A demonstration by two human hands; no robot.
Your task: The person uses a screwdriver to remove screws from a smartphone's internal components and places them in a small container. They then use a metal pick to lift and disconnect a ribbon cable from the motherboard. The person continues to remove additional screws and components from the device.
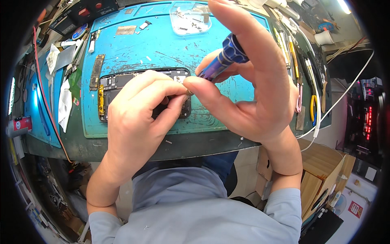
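Right hand grips a blue screwdriver; left hand pinches something tiny at its tip, over the opened phone on the blue mat. Phone looks light, stiff, fragile; better held by its frame edges.

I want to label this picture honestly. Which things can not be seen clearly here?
- Head view: screwdriver tip, hidden between right hand and left hand fingertips.
- Opened phone: its middle and right part covered by the left hand.
- Clear tray: parts inside too small to identify.
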